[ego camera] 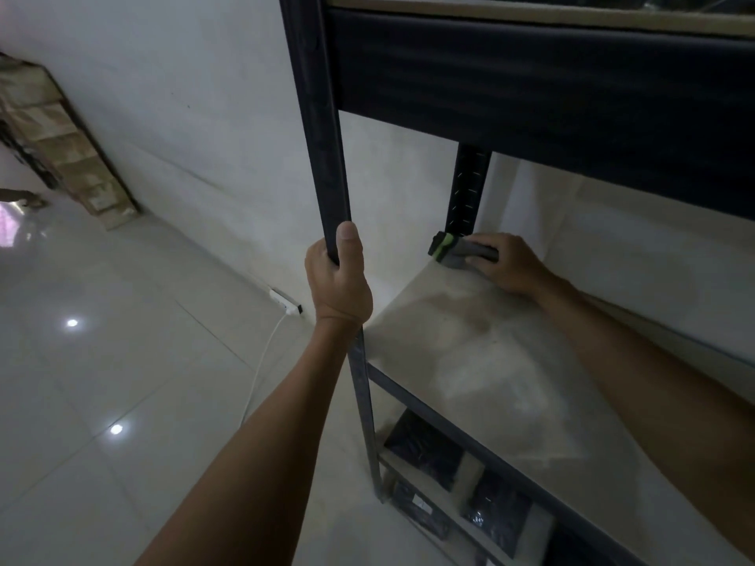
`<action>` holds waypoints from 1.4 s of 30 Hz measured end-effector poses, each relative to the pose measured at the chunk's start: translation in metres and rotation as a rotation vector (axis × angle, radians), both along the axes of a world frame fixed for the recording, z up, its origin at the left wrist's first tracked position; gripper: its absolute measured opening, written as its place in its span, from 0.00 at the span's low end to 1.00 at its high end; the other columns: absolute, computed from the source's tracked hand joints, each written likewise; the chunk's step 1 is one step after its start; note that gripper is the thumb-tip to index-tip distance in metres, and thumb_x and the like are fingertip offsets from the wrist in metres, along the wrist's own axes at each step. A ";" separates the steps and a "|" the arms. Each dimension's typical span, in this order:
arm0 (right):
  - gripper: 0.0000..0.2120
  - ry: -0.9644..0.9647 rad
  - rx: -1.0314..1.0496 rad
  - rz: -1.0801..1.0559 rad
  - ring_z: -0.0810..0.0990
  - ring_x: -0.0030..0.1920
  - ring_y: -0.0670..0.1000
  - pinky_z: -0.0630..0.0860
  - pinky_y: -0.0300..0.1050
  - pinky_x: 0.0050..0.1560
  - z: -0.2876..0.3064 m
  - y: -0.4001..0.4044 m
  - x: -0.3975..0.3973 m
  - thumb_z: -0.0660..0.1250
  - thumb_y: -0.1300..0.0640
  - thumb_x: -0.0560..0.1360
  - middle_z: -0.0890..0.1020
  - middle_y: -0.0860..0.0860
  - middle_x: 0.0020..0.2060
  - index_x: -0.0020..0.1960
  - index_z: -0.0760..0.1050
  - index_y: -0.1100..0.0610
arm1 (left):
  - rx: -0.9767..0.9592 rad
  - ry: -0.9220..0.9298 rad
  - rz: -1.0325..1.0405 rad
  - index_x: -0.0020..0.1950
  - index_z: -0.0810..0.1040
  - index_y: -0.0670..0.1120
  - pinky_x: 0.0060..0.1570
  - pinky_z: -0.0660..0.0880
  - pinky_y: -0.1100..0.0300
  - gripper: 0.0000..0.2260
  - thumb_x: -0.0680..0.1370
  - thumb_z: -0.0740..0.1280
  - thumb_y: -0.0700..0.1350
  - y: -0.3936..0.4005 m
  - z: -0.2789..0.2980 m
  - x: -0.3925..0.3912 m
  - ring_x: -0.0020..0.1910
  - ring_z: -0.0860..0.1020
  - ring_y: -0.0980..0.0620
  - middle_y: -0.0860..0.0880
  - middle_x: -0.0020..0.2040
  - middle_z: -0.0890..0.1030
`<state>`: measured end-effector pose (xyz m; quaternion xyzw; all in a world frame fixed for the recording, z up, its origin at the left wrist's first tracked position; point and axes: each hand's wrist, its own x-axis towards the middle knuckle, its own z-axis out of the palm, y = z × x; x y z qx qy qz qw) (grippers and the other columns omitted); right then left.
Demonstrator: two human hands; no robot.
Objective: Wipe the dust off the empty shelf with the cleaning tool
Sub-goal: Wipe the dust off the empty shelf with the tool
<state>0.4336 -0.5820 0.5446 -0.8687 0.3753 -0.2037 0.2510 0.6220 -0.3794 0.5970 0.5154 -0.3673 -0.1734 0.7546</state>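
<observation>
Head view. Dark metal shelving unit against a white wall. Left hand (339,275) wrapped tight around the front upright post (322,128) of the unit, thumb up along the post's face, fingers curled behind it. The grip sits just above the level of the empty shelf.

Empty shelf (482,361): pale board, dusty, with lighter and darker streaks across its surface. A dark rail runs along its front edge.

Right hand (508,261) reaches deep to the shelf's back left corner, closed around the cleaning tool (463,251). Tool has a grey body, a green band and a black head; the head points left, right at the foot of the rear upright post (467,189). Tool appears to rest on the shelf board, though contact is hard to confirm in the dim light. Fingers cover the rear part of the tool.

Above: the next shelf's dark front beam (531,79) crosses the top of the view. Below: black wrapped packages (425,447) on the lower shelf.

Left of the unit: glossy white tiled floor (102,381) with ceiling light reflections. A white power strip (284,301) lies at the base of the wall, its cord trailing towards the camera. Stacked cardboard boxes (61,128) stand far off along the wall.
</observation>
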 end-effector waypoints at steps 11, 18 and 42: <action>0.12 0.045 0.075 0.251 0.80 0.45 0.37 0.74 0.34 0.50 0.025 0.020 -0.015 0.72 0.59 0.77 0.82 0.37 0.44 0.58 0.80 0.48 | 0.005 0.013 -0.002 0.30 0.61 0.48 0.31 0.51 0.49 0.31 0.70 0.59 0.76 -0.001 0.000 -0.001 0.28 0.55 0.49 0.48 0.28 0.59; 0.19 0.003 0.006 0.065 0.81 0.52 0.42 0.70 0.29 0.54 -0.001 0.031 -0.009 0.72 0.58 0.77 0.81 0.43 0.54 0.67 0.77 0.50 | 0.001 0.016 -0.019 0.30 0.62 0.47 0.30 0.56 0.53 0.37 0.64 0.57 0.83 0.002 0.003 -0.001 0.27 0.56 0.47 0.48 0.28 0.60; 0.17 0.196 0.135 0.414 0.76 0.45 0.30 0.69 0.25 0.48 0.009 0.080 0.005 0.72 0.58 0.76 0.77 0.36 0.45 0.65 0.79 0.50 | -0.007 0.024 0.006 0.22 0.66 0.55 0.30 0.53 0.57 0.23 0.71 0.55 0.69 0.001 0.005 -0.006 0.25 0.58 0.51 0.58 0.22 0.62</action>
